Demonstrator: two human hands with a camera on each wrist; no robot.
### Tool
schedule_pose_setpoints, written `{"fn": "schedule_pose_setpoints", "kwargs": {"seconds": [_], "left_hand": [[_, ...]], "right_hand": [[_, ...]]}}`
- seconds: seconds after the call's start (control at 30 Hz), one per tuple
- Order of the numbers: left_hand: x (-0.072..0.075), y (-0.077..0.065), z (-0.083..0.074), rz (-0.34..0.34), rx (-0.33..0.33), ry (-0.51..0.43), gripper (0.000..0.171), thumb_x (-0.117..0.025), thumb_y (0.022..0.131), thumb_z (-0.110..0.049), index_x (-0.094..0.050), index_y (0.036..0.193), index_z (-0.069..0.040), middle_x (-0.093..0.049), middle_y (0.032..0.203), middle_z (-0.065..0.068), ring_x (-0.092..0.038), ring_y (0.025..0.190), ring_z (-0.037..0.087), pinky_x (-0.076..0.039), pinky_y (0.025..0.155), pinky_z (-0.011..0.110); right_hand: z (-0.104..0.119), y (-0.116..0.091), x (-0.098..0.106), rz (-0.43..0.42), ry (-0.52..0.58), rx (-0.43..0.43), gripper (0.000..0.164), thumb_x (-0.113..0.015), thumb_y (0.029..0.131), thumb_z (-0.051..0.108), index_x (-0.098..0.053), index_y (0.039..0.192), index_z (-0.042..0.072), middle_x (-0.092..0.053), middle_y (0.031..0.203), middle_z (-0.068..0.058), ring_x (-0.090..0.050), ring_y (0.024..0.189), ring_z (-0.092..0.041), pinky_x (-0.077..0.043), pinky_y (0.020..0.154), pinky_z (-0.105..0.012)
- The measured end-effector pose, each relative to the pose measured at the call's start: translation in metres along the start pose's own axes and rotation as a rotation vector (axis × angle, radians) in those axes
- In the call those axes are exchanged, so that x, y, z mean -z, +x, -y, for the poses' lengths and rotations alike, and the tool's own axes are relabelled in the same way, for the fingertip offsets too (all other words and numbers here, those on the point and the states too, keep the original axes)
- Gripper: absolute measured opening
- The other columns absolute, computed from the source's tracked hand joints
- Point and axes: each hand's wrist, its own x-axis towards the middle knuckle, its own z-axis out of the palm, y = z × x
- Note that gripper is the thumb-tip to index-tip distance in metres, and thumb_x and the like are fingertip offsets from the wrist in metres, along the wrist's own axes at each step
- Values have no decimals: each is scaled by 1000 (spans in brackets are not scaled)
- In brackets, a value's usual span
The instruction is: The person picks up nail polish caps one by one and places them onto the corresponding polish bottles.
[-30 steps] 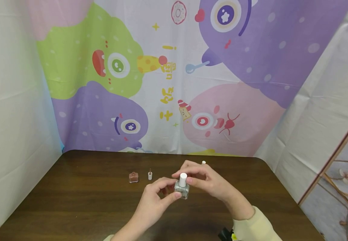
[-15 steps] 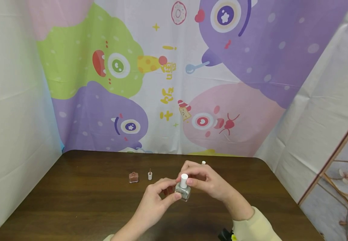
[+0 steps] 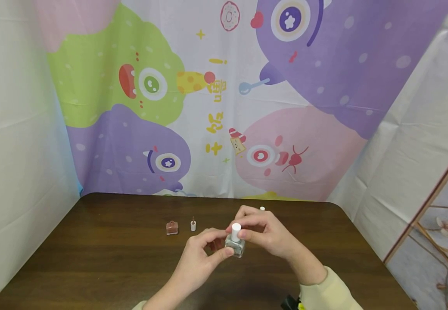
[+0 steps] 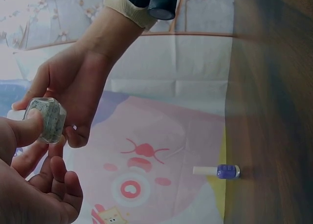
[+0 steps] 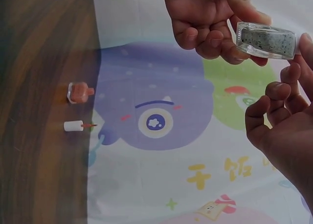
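A nail polish bottle (image 3: 236, 247) with speckled grey-green polish and a white cap (image 3: 236, 232) is held above the table, slightly tilted. My left hand (image 3: 204, 254) pinches its glass body between thumb and fingers. With thumb and index finger, my right hand (image 3: 272, 234) grips the white cap, which sits on the bottle. In the right wrist view the speckled polish (image 5: 268, 40) shows through the clear glass, and the remaining fingers of both hands curl loosely below it.
An uncapped brownish-pink polish bottle (image 3: 172, 228) stands on the dark wooden table (image 3: 131, 258). Beside it, its white cap (image 3: 193, 226) stands with the brush up. Behind my right hand is a purple polish bottle (image 4: 228, 171) with a white cap. A cartoon curtain (image 3: 208, 172) hangs along the back edge.
The bottle dipped slightly toward me, then came back a little. My right fingers have shifted slightly about the cap; the other bottles stay where they were.
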Motion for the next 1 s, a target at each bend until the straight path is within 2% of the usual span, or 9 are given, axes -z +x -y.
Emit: {"fn": "schedule_pose_setpoints", "kwargs": {"seconds": [0.17,0.33,0.63,0.8,1.0], "left_hand": [[0,0,0,-8,17,7,26,-77,76,-21,-71,99,-11,-61,78,-4,-51,70,7,-48,63,28],[1,0,-2,-14,44,8,26,-78,76,-23,-71,99,-13,-59,77,-4,-51,69,9,-46,63,23],[0,1,-3,-29,94,-5,24,-80,73,-23,-72,95,-18,-56,73,-6,-49,68,10,-42,62,21],[1,1,-4,-37,112,-11,24,-81,72,-24,-72,94,-19,-57,73,-5,-50,68,12,-42,62,21],[0,1,-3,-63,119,-3,23,-83,70,-25,-72,89,-22,-59,74,-5,-50,68,11,-44,61,26]], "right_hand": [[0,-1,-1,-37,-19,-7,16,-64,86,-1,-69,102,-2,-59,87,-8,-56,83,-18,-48,64,-31],[-2,-2,-3,-71,-15,-18,16,-66,85,0,-70,100,-2,-59,85,-7,-56,82,-15,-48,63,-29],[-2,-3,-5,-145,-31,-114,12,-69,83,3,-73,95,1,-59,83,-5,-54,81,-15,-45,65,-28],[0,-3,-6,-170,-26,-154,12,-70,82,3,-73,93,0,-59,82,-6,-53,81,-15,-44,67,-29],[2,-2,-8,-203,-19,-163,12,-71,80,1,-72,92,-3,-58,80,-7,-52,79,-14,-43,65,-29]]}}
